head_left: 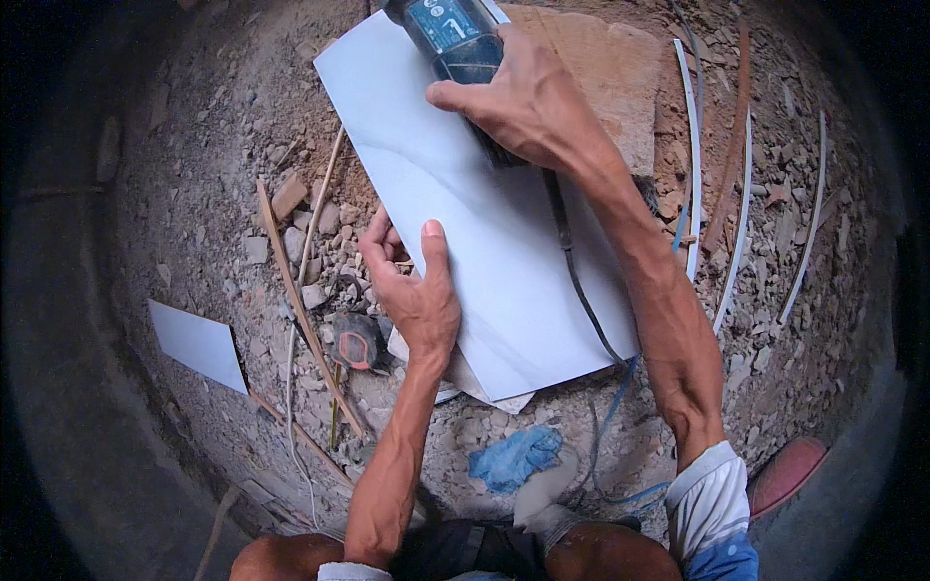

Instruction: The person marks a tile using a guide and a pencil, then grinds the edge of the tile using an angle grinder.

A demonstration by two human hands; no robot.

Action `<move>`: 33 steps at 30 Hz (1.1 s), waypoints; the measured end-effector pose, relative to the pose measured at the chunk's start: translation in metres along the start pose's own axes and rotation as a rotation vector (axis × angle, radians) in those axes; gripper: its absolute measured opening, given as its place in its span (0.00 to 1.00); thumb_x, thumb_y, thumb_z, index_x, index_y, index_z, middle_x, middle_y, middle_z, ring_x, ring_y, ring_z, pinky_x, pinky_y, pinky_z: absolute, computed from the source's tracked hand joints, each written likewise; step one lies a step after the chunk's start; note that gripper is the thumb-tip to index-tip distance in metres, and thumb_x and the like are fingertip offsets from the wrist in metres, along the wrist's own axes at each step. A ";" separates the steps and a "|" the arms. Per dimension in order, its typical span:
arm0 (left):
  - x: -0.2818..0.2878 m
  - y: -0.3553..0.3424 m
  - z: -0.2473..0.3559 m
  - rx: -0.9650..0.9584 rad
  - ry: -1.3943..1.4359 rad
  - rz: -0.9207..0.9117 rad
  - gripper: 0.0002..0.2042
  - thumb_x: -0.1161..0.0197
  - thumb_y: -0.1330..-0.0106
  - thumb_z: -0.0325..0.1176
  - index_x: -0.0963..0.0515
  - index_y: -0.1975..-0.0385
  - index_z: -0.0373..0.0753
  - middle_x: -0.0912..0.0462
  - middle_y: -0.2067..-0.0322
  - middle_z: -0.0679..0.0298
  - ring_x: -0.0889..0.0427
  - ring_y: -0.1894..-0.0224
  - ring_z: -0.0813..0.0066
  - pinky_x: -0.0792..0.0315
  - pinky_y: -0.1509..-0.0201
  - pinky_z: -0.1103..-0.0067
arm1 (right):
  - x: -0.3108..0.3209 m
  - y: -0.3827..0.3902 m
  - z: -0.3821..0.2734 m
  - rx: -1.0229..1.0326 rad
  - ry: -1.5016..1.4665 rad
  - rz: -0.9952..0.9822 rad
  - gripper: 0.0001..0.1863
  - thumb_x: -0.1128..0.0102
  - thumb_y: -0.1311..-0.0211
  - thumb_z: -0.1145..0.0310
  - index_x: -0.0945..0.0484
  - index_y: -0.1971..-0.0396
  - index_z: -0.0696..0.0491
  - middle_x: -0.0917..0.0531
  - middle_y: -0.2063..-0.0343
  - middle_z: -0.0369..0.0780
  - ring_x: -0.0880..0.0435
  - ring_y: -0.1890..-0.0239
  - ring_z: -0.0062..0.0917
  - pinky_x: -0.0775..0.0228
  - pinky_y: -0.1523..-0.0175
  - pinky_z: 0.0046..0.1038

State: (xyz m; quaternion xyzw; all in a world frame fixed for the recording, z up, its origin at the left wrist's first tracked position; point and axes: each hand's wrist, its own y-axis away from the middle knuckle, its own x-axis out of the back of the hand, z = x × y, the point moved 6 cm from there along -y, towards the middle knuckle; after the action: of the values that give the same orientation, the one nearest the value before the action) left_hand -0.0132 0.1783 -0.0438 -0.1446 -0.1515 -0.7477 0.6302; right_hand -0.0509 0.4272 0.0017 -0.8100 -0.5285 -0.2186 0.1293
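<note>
A large white tile (pixel 504 281) with faint grey veining lies at a slant on the rubble, over part of a reddish board (pixel 601 87). My right hand (pixel 504 107) grips a dark handheld power tool (pixel 441 29) with a blue label at the tile's top; its black cord runs down across the tile. My left hand (pixel 407 276) holds the tile's left edge, thumb on the face, fingers curled at the edge and partly hidden. A grey and orange tape measure (pixel 356 341) lies just left of my left wrist.
Broken rubble (pixel 232 194) covers the ground. A small white tile piece (pixel 194 344) lies at left, wooden sticks (pixel 291 271) beside the big tile, several white strips (pixel 736 252) at right. A blue crumpled plastic (pixel 513 460) and a cable (pixel 615 407) lie below; a reddish shoe (pixel 780 474) is at lower right.
</note>
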 end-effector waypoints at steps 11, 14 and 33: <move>0.001 0.000 -0.006 0.026 0.028 -0.004 0.32 0.31 0.24 0.41 0.35 0.29 0.27 0.19 0.48 0.54 0.20 0.45 0.69 0.29 0.35 0.69 | 0.008 -0.003 -0.012 -0.134 -0.023 -0.054 0.35 0.26 0.44 0.49 0.20 0.48 0.65 0.14 0.68 0.46 0.13 0.68 0.32 0.20 0.62 0.37; 0.001 -0.002 -0.003 0.016 0.039 0.001 0.32 0.31 0.23 0.41 0.35 0.29 0.27 0.19 0.48 0.54 0.20 0.45 0.69 0.29 0.35 0.69 | 0.013 -0.002 -0.020 -0.174 -0.034 -0.062 0.35 0.26 0.43 0.49 0.20 0.48 0.65 0.14 0.68 0.46 0.13 0.67 0.33 0.20 0.61 0.37; 0.000 0.000 -0.005 0.030 0.015 -0.005 0.31 0.31 0.24 0.40 0.33 0.30 0.27 0.19 0.47 0.54 0.21 0.45 0.70 0.28 0.35 0.70 | 0.024 0.005 -0.033 -0.317 -0.062 -0.110 0.34 0.28 0.41 0.53 0.24 0.45 0.66 0.14 0.64 0.48 0.13 0.62 0.35 0.19 0.56 0.38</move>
State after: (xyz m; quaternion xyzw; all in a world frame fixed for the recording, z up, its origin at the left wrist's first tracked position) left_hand -0.0133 0.1763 -0.0488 -0.1291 -0.1583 -0.7481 0.6314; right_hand -0.0453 0.4296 0.0423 -0.7966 -0.5346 -0.2808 -0.0288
